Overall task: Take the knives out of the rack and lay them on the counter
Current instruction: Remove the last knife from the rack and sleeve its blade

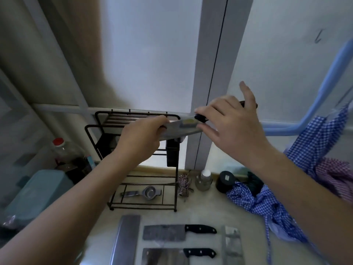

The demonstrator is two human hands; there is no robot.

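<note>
Cleaver held above the black wire rack (133,119).
The left hand (141,138) pinches the broad pale blade of the cleaver (183,127), which bears a yellowish label; the right hand (229,123) apparently grips its black handle, index finger raised. Two black-handled cleavers (168,232) lie on the counter (206,209).
</note>
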